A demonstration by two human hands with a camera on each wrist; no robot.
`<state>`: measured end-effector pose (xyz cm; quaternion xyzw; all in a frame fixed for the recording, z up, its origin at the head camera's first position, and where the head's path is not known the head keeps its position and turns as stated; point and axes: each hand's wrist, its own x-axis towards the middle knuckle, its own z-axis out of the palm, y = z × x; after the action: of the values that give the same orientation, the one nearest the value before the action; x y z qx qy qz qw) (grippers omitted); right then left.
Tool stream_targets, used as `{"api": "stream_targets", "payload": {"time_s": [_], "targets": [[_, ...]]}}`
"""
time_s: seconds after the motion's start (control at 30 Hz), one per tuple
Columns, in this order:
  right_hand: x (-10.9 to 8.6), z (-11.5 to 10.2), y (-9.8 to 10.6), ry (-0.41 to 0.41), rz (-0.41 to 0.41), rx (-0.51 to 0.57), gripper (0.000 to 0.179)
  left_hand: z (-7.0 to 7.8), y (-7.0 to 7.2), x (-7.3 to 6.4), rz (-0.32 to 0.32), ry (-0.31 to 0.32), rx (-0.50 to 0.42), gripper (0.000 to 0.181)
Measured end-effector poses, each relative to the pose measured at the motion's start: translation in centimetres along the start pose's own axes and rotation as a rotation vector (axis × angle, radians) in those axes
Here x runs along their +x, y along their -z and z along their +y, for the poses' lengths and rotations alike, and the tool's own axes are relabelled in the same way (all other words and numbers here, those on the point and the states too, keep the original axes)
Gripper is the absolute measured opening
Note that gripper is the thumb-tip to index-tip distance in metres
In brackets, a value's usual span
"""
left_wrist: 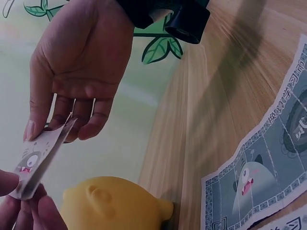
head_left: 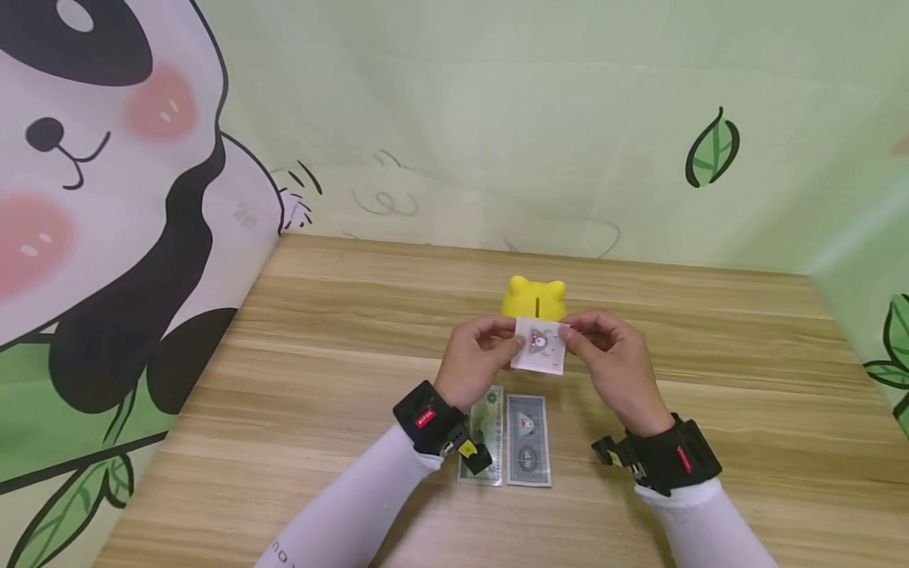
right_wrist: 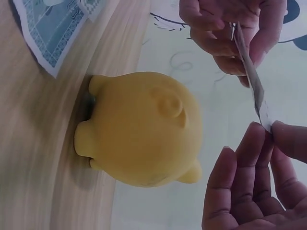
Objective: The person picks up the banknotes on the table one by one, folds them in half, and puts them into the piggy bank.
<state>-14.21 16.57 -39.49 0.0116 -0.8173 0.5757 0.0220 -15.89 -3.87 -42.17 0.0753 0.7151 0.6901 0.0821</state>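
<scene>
A small folded play banknote (head_left: 541, 359) with a cartoon face on it is held up between both hands. My left hand (head_left: 470, 359) pinches its left edge between thumb and fingers, and my right hand (head_left: 619, 371) pinches the opposite edge. The right wrist view shows the folded banknote (right_wrist: 250, 76) nearly edge-on, as a thin, layered strip. Just beyond the hands stands a yellow piggy bank (head_left: 534, 300) with a dark slot in its top; the held paper covers part of its front in the head view.
Two more play banknotes lie flat on the wooden table (head_left: 341, 355), below the hands: a green one (head_left: 490, 406), partly covered by the left wrist camera, and a blue-grey one (head_left: 529, 454). Behind the table rises a green backdrop (head_left: 497, 118) with a panda drawing (head_left: 177, 197).
</scene>
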Motion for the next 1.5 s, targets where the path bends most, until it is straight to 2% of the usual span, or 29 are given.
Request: {"api": "stream_targets", "payload": {"time_s": [0.2, 0.33, 0.5, 0.83, 1.5], "targets": [[0.4, 0.6, 0.1, -0.054, -0.027, 0.064, 0.03, -0.1, 0.0, 0.0, -0.05, 0.01, -0.023, 0.023], [0.7, 1.1, 0.0, -0.098, -0.121, 0.082, 0.035, -0.1, 0.0, 0.0, -0.036, 0.028, -0.078, 0.024], [0.8, 1.3, 0.1, -0.128, -0.222, 0.125, 0.03, 0.0, 0.0, 0.2, -0.016, 0.079, -0.176, 0.027], [0.7, 0.9, 0.1, -0.142, -0.224, 0.167, 0.031, -0.2, -0.1, 0.5, -0.008, 0.114, -0.314, 0.028], [0.5, 0.5, 0.2, -0.147, -0.248, 0.23, 0.036, -0.4, 0.2, 0.5, -0.032, 0.148, -0.342, 0.033]]}}
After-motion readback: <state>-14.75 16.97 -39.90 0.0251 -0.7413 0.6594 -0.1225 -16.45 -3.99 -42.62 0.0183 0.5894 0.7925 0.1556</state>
